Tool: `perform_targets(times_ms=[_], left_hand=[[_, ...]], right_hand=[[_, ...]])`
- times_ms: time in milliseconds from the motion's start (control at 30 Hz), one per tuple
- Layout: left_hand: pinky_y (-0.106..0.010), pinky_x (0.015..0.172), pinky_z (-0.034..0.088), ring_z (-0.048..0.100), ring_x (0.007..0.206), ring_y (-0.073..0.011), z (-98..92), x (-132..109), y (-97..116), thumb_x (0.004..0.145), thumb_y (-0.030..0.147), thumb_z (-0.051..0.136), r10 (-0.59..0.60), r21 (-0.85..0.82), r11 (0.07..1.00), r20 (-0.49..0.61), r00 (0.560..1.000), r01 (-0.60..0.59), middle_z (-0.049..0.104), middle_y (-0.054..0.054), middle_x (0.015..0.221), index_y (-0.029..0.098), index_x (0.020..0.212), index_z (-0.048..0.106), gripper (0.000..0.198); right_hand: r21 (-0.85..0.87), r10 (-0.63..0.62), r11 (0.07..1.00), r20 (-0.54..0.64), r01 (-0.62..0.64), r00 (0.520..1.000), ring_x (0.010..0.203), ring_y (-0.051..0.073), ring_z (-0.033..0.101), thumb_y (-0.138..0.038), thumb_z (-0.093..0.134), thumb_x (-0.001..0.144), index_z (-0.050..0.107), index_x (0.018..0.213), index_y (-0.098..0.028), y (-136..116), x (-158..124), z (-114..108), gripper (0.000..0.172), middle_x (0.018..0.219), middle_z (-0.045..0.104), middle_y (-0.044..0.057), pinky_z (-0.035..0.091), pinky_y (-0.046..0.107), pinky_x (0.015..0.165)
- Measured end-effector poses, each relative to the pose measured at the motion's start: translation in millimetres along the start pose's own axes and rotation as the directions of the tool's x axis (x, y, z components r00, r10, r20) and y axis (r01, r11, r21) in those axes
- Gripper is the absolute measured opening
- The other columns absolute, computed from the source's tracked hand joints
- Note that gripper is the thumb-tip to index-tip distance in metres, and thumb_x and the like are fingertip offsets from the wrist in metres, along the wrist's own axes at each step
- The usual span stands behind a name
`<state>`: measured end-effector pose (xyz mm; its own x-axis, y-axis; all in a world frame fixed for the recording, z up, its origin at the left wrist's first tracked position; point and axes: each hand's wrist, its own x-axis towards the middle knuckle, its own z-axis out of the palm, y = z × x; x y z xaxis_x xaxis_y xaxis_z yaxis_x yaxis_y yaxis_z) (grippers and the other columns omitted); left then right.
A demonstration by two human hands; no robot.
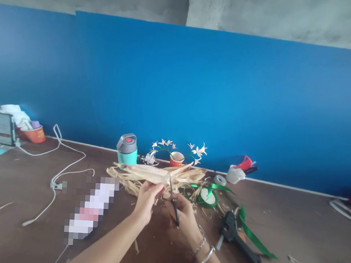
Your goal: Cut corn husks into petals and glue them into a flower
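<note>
My left hand (148, 199) pinches a pale dried corn husk (144, 173) near its right end. In my right hand (184, 213) is a pair of scissors (173, 205) with black handles, its blades pointing up at the husk's right end. Whether the blades are closed on the husk is too small to tell. Behind both hands lies a heap of dried husks (190, 175), with small scraps strewn around it. To the right of my right hand sits a spool of green ribbon (208, 197).
A black glue gun (240, 238) lies at the right. Behind the heap stand a turquoise flask (127, 156) and a paper cup (177, 159) with white flowers. A white tape roll (220, 180) is farther right. White cables (69, 166) and a propped phone (5, 129) occupy the left.
</note>
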<state>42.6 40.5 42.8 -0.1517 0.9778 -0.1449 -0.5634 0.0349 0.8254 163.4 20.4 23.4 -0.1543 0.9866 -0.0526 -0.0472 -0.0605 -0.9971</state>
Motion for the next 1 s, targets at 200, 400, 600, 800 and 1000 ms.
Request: perform_targets(times_ms=[200,400,600,800,1000], left_hand=[[-0.024,0.063,0.047,0.058,0.06,-0.0107,-6.4,14,8,0.057,0.029,0.076,0.104,0.04,0.994,-0.024,0.994,-0.103,0.063,0.001,0.066,0.015,0.07,0.064,0.023],[-0.023,0.063,0.046,0.057,0.06,-0.0098,-4.9,12,10,0.057,0.029,0.076,0.118,0.031,0.993,-0.042,0.992,-0.117,0.063,0.001,0.068,0.015,0.07,0.064,0.023],[-0.021,0.06,0.043,0.055,0.06,-0.0097,-6.9,15,13,0.055,0.029,0.077,0.104,-0.001,0.995,-0.079,0.991,-0.104,0.061,0.001,0.064,0.015,0.068,0.064,0.023],[-0.019,0.058,0.04,0.053,0.056,-0.0085,-9.9,17,14,0.058,0.029,0.075,0.131,0.014,0.991,-0.059,0.99,-0.131,0.058,0.005,0.06,0.018,0.068,0.061,0.021],[-0.019,0.055,0.037,0.048,0.054,-0.0084,-9.8,15,17,0.062,0.03,0.071,0.202,0.157,0.969,-0.046,0.978,-0.193,0.054,0.005,0.058,0.017,0.064,0.058,0.018]], right_hand=[[0.092,0.059,0.993,0.156,-0.074,0.986,0.037,0.007,0.047,-0.041,0.069,0.067,0.052,0.079,-0.016,4,-2,1,0.032,0.048,0.052,-0.006,0.033,0.016,0.036],[0.124,0.052,0.989,0.23,-0.083,0.972,0.039,0.007,0.048,-0.036,0.068,0.069,0.053,0.08,-0.016,7,-3,1,0.027,0.049,0.053,-0.006,0.036,0.016,0.039],[0.052,0.114,0.99,0.255,-0.131,0.96,0.034,0.007,0.048,-0.04,0.068,0.066,0.052,0.078,-0.016,1,-4,1,0.031,0.045,0.054,-0.006,0.027,0.015,0.034],[0.047,0.13,0.987,0.299,-0.151,0.945,0.035,0.007,0.046,-0.043,0.069,0.064,0.053,0.076,-0.016,-3,-7,4,0.034,0.045,0.054,-0.006,0.026,0.015,0.032],[0.049,0.139,0.987,0.23,-0.154,0.963,0.034,0.006,0.045,-0.043,0.07,0.064,0.053,0.077,-0.017,-5,-8,4,0.034,0.045,0.052,-0.007,0.03,0.015,0.034]])
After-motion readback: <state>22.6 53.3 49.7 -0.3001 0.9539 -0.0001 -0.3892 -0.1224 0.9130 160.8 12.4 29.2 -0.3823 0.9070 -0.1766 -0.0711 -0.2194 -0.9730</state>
